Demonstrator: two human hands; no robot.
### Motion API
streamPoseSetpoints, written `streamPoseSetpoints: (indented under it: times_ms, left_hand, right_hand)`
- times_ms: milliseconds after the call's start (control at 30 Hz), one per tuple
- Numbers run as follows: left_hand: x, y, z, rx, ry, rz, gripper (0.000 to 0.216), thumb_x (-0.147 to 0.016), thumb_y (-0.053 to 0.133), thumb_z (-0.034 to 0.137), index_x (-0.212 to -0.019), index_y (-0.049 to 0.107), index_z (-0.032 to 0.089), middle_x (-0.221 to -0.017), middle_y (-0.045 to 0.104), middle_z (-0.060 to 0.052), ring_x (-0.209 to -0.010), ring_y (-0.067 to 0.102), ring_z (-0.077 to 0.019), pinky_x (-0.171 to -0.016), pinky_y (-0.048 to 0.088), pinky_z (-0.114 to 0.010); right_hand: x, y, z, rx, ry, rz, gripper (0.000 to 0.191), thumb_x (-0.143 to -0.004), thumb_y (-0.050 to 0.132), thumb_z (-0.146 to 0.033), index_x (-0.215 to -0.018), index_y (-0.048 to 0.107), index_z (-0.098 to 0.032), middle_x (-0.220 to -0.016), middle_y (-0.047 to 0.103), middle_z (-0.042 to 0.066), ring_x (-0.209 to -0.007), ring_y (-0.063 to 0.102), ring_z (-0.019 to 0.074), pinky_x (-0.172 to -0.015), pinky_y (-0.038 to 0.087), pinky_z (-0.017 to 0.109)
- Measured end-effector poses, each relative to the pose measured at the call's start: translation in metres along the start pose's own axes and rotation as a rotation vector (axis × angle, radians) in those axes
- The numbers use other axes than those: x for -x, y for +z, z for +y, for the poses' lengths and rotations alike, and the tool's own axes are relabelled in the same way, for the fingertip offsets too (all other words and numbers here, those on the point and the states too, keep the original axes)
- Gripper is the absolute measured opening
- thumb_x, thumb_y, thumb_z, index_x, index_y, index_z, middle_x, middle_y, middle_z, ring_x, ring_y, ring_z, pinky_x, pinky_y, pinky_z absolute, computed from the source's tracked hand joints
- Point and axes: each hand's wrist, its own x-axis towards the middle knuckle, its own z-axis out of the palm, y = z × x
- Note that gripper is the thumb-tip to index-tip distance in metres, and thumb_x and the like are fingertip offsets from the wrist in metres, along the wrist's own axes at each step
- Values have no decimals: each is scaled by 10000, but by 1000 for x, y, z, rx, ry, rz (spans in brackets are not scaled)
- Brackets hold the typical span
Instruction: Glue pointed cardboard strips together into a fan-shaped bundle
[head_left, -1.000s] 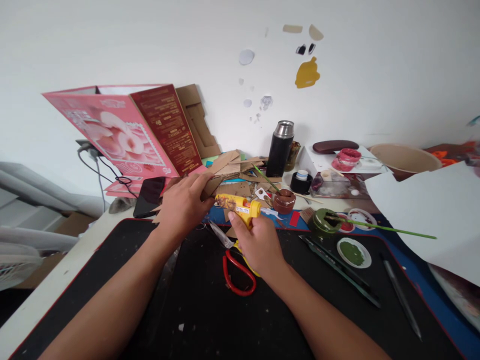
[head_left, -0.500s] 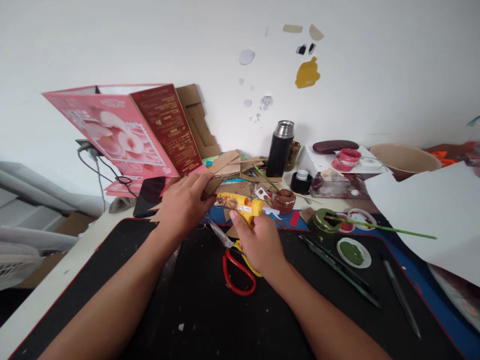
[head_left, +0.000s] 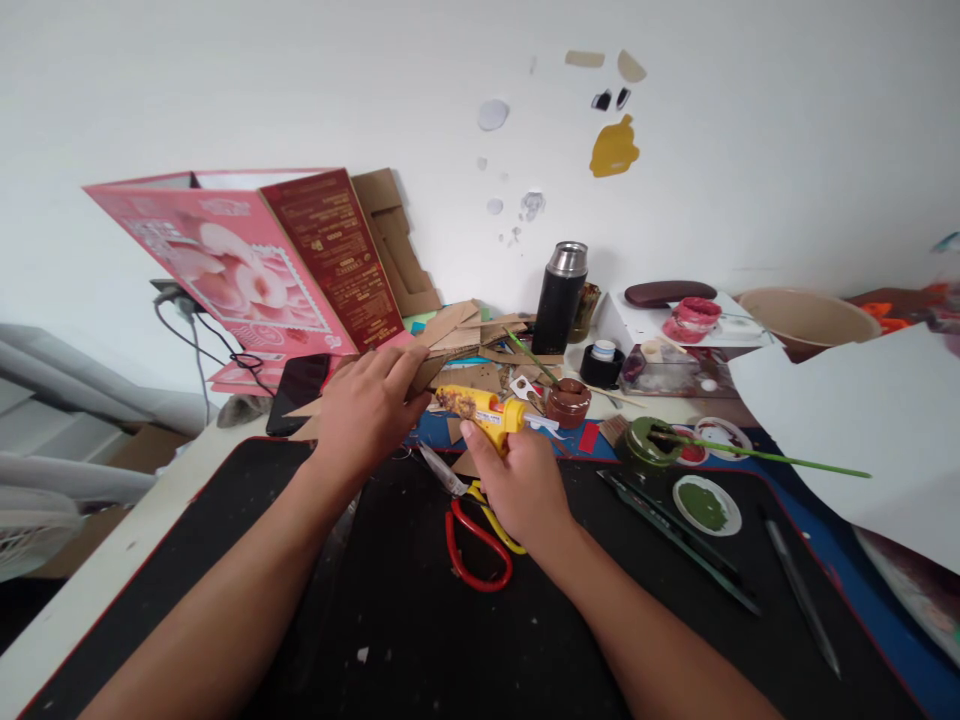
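Note:
A yellow hot glue gun (head_left: 484,412) with a brown-stained front is gripped in my right hand (head_left: 521,485), its nozzle pointing left. A clear glue stick pokes out of its back end. My left hand (head_left: 371,405) curls over a piece of cardboard (head_left: 306,428), whose edges show on both sides of the hand; most of it is hidden underneath. The nozzle tip is close to the left fingertips, and whether it touches the cardboard I cannot tell. Below the glue gun lie scissors (head_left: 480,575) with red and yellow handles.
Cardboard scraps (head_left: 472,375) are heaped behind my hands. A black thermos (head_left: 560,300), a brown paint jar (head_left: 568,403) and a green paint jar (head_left: 651,442) stand to the right. A phone (head_left: 298,392) and a pink box (head_left: 247,275) are at the left. Tweezers (head_left: 682,545) lie on the black mat.
Almost nothing differs. My left hand and the cardboard under it have shifted very slightly; the glue gun stays in my right hand at the same spot.

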Motion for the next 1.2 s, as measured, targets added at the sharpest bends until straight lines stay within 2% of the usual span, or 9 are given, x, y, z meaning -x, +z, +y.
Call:
streamPoseSetpoints:
  times_ms: [167, 600, 1033, 1200]
  left_hand:
    - [0, 0, 0, 19, -12, -1, 338, -987, 629, 334, -1312, 664, 248, -1156, 766, -117, -1095, 716, -336, -863, 528, -426]
    - [1, 3, 0, -32, 41, 18, 356, -1016, 614, 341, -1335, 667, 191, -1143, 762, -130, -1060, 723, -343, -822, 525, -446]
    - [2, 5, -2, 29, 11, 14, 356, -1013, 605, 362, -1341, 661, 236, -1173, 761, -129, -1096, 717, -339, -858, 521, -432]
    - [2, 5, -2, 35, 10, 17, 369, -1009, 615, 367, -1348, 664, 231, -1170, 764, -130, -1092, 722, -338, -870, 521, -431]
  right_hand:
    - [0, 0, 1, 30, -55, 16, 538, -1014, 538, -521, -564, 424, -248, -494, 472, -5, -502, 425, 148, -525, 275, 315]
    - [0, 0, 0, 19, -58, 16, 558, -1008, 539, -513, -550, 352, -255, -478, 410, -19, -497, 392, 141, -525, 248, 318]
    - [-1, 0, 1, 35, -60, 22, 558, -1014, 550, -515, -544, 397, -256, -473, 446, -6, -503, 446, 156, -522, 268, 320]
    - [-1, -1, 1, 35, -61, 26, 552, -1010, 551, -508, -548, 386, -255, -475, 433, -14, -494, 420, 149, -522, 263, 320]
